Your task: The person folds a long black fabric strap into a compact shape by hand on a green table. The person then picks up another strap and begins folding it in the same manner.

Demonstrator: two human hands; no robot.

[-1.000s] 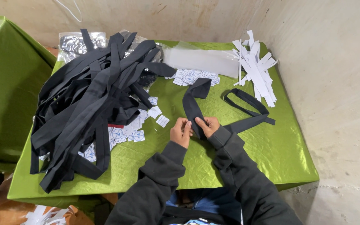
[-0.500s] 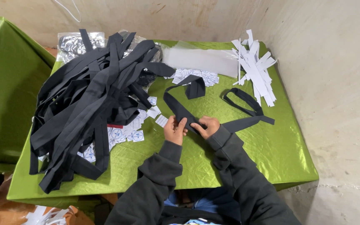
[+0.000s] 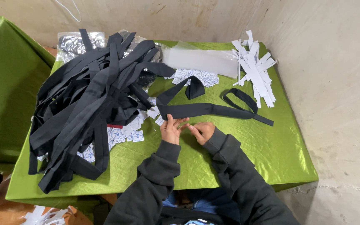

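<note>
- The left hand [image 3: 171, 129] rests on the green-covered surface [image 3: 246, 146], fingers spread and lifted, fingertips touching the near edge of a black fabric strap [image 3: 205, 109]; it is released, grasping nothing.
- The right hand [image 3: 202, 131] lies just beside the left, fingers loosely curled, close under the same strap; whether it pinches anything small cannot be told from this view.
- The black fabric strap stretches flat across the surface in front of both hands, running from a folded end near the middle towards the right, where it ends at a looped part [image 3: 240, 98].
- One end of the strap bends up and back to a squarish folded tab [image 3: 194, 88], which lies partly on a scatter of small white printed labels [image 3: 196, 76].
- To the left, a big tangled heap of black straps [image 3: 88, 100] covers much of the surface, some ends hanging over the near edge.
- More small round-marked labels [image 3: 123, 134] peep out from under the heap, near the left hand.
- At the far side lies a clear plastic bag [image 3: 201, 60], flat, touching a loose pile of white paper strips [image 3: 255, 68] at the far right corner.
- Another shiny plastic packet [image 3: 69, 41] lies at the far left corner, partly under the heap.
- Both arms wear dark sleeves [image 3: 238, 175].
- A second green-covered table [image 3: 5, 83] stands to the left, well apart from the hands.
- A bare plaster wall [image 3: 326, 62] runs along the right side.
</note>
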